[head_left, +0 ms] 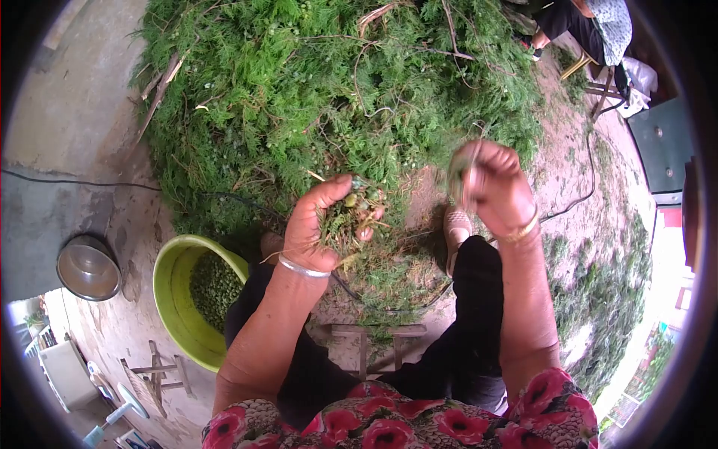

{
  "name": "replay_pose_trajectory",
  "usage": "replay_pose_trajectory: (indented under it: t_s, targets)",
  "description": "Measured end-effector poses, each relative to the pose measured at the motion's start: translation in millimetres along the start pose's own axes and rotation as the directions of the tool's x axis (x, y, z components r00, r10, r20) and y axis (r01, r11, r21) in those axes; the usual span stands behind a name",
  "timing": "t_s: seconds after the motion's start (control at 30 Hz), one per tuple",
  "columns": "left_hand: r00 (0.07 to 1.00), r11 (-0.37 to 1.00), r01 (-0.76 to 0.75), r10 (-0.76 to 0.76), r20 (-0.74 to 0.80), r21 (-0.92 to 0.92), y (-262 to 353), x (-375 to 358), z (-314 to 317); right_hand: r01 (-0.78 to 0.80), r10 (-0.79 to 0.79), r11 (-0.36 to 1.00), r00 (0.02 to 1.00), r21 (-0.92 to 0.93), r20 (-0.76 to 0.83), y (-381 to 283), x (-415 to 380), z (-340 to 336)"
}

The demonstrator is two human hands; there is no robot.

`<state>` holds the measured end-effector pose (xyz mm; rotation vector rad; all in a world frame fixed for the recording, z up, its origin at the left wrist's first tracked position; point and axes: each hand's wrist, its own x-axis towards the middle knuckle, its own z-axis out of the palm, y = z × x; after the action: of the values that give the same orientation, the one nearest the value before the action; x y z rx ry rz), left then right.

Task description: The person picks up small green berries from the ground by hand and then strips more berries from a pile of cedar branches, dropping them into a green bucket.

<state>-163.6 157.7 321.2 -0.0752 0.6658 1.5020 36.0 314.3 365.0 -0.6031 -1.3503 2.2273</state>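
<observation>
My left hand (320, 224) is closed around a clump of small green cones with bits of leafy conifer sprig (351, 217), palm turned up. To its right, my right hand (497, 187) is raised with its fingers curled. Its thumb side is smeared by motion, with a blurred pale-green streak at the fingers that I cannot make out. Beyond both hands spreads a large heap of cut green conifer branches (299, 97). Left of my left forearm stands a yellow-green bucket (170, 299), holding many small green cones (215, 288).
A metal bowl (88, 267) sits on the floor at left, near a small wooden stool (157, 378). A dark cable (82, 180) runs across the floor into the heap. Another person (576, 26) sits at top right. Loose greenery (591, 299) covers the floor at right.
</observation>
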Motion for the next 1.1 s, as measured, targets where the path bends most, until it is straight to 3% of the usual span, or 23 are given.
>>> replay_pose_trajectory:
  t_s: [0.03, 0.07, 0.13, 0.17, 0.23, 0.27, 0.3, 0.33, 0.37, 0.4, 0.47, 0.53, 0.6, 0.67, 0.73, 0.77, 0.8, 0.87, 0.9, 1.03, 1.1]
  targets:
    - [0.999, 1.0, -0.014, 0.014, -0.047, 0.005, 3, 0, -3, 0.007, 0.075, 0.957, 0.96, -0.291, 0.271, -8, -5, 4]
    - [0.995, 1.0, -0.029, 0.03, -0.094, 0.01, 4, 1, -4, -0.126, 0.256, 0.958, 0.784, -0.26, 0.565, 0, -7, -3]
    - [0.997, 0.999, -0.04, 0.041, -0.063, 0.019, 6, 1, -2, 0.243, 0.282, 0.791, 0.669, -0.561, 0.688, 7, -4, 23]
    - [0.998, 0.999, -0.029, 0.03, -0.059, 0.018, 5, 1, -2, 0.238, 0.283, 0.793, 0.672, -0.561, 0.685, 11, -4, 25]
    - [0.998, 1.0, -0.01, 0.01, -0.066, 0.01, 3, 1, -1, -0.072, 0.376, 0.696, 0.884, -0.715, 0.277, 18, -1, 27]
    - [0.998, 1.0, -0.007, 0.007, -0.066, 0.009, 2, 0, 0, -0.074, 0.377, 0.696, 0.885, -0.714, 0.274, 20, 2, 32]
    - [0.997, 0.999, -0.007, 0.009, -0.074, 0.031, 0, -1, 1, -0.023, 0.172, 0.699, 0.976, -0.715, 0.136, 20, 6, 38]
    - [0.997, 0.999, -0.006, 0.011, -0.081, 0.053, -1, -2, 2, 0.026, -0.047, 0.69, 0.999, -0.724, -0.009, 22, 8, 43]
    - [0.997, 0.999, -0.004, 0.008, -0.081, 0.053, -3, 0, 1, 0.017, -0.068, 0.786, 0.996, -0.618, -0.059, 26, 9, 47]
    - [0.999, 0.998, 0.015, -0.012, -0.046, 0.063, -5, 2, -1, 0.015, -0.067, 0.786, 0.996, -0.618, -0.061, 30, 9, 49]
    - [0.999, 0.997, 0.038, -0.037, -0.016, 0.071, -9, 4, 0, 0.154, -0.233, 0.682, 0.973, -0.715, -0.013, 38, 10, 52]
    - [0.998, 0.981, 0.038, -0.03, -0.048, 0.19, -12, 1, 6, 0.183, -0.237, 0.694, 0.971, -0.697, 0.02, 41, 10, 52]
    - [0.996, 0.979, 0.051, -0.035, -0.083, 0.195, -15, 1, 6, 0.24, -0.286, 0.56, 0.954, -0.793, 0.088, 44, 13, 50]
    - [0.997, 0.984, 0.056, -0.047, -0.058, 0.167, -16, 1, 4, 0.228, -0.26, 0.579, 0.962, -0.783, 0.088, 38, 13, 50]
    - [0.997, 0.987, 0.081, -0.077, -0.029, 0.138, -13, 1, 4, 0.016, -0.044, 0.861, 0.998, -0.509, -0.044, 27, 13, 53]
    - [0.994, 0.988, 0.107, -0.107, 0.001, 0.111, -11, 0, 4, -0.012, -0.019, 0.941, 0.996, -0.337, -0.088, 29, 14, 52]
    - [0.994, 0.988, 0.108, -0.11, 0.005, 0.112, -11, 0, 6, -0.01, -0.022, 0.941, 0.996, -0.339, -0.091, 30, 14, 49]
    - [0.997, 0.994, 0.061, -0.056, -0.058, 0.092, -11, -2, 10, -0.144, 0.154, 0.987, 0.977, 0.073, -0.145, 30, 16, 41]
    - [0.997, 0.994, 0.062, -0.058, -0.053, 0.093, -11, -2, 10, -0.142, 0.162, 0.98, 0.976, 0.137, -0.147, 28, 16, 42]
    - [0.991, 0.999, 0.037, -0.035, -0.128, 0.015, -7, -1, 6, -0.061, 0.071, 0.992, 0.994, 0.109, -0.087, 30, 15, 39]
    - [0.992, 0.999, 0.039, -0.038, -0.119, 0.006, -5, 2, 1, 0.054, -0.058, 0.998, 0.991, -0.033, -0.125, 31, 14, 44]
